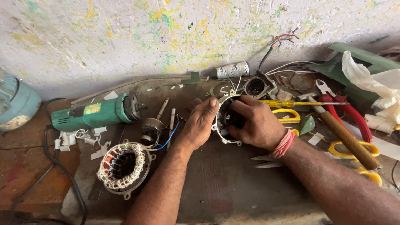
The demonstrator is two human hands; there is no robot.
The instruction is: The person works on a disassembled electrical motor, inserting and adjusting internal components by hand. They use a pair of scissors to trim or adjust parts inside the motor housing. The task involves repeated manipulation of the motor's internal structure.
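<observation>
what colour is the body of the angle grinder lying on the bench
Green: the angle grinder has a green body with a bare metal head, seen in the head view.

- I see a dark, stained tabletop (pixel 225 183) set against a paint-spattered wall.
- At my left on it lie a green angle grinder (pixel 98 114), white paper scraps (pixel 89 139) and a wound stator (pixel 123 165) with copper coils.
- Just beside the stator rests a rotor with its shaft (pixel 153 125).
- Near the wall I note a spool of thread (pixel 232 70) and a small motor housing (pixel 257 86).
- At my right lie a yellow screwdriver (pixel 291 103), red-handled pliers (pixel 348 109), a wooden-handled tool (pixel 343 135) and yellow-handled scissors (pixel 333 152).
</observation>
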